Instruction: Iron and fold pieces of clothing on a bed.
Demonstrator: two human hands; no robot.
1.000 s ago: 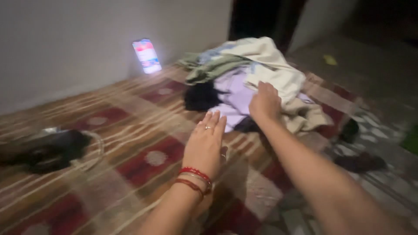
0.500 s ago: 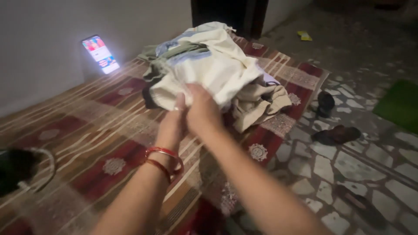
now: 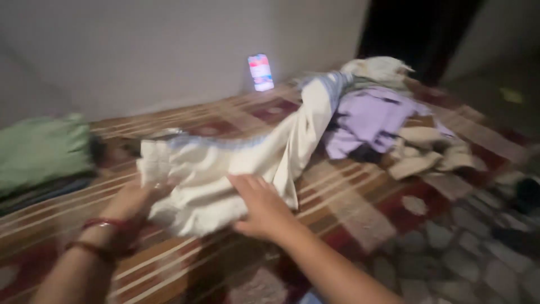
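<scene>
Two hands: left [image 3: 132, 200], right [image 3: 261, 205]. One cream cloth [image 3: 225, 163]. One clothes pile [image 3: 388, 121]. One lit phone [image 3: 260, 72]. One green bundle [image 3: 42, 152]. One striped rug [image 3: 360, 208]. Two red bangles [image 3: 98, 236].

Both forearms were bare, with no sleeves reaching the wrists. Just behind the left hand [image 3: 132, 202], two thin red bangles [image 3: 98, 236] circled the wrist, one slightly higher than the other. The right hand [image 3: 261, 208] wore nothing visible; motion blur hid finer detail.

Left hand [image 3: 132, 200] blurred; cream cloth [image 3: 225, 169] hides its fingertips.
</scene>
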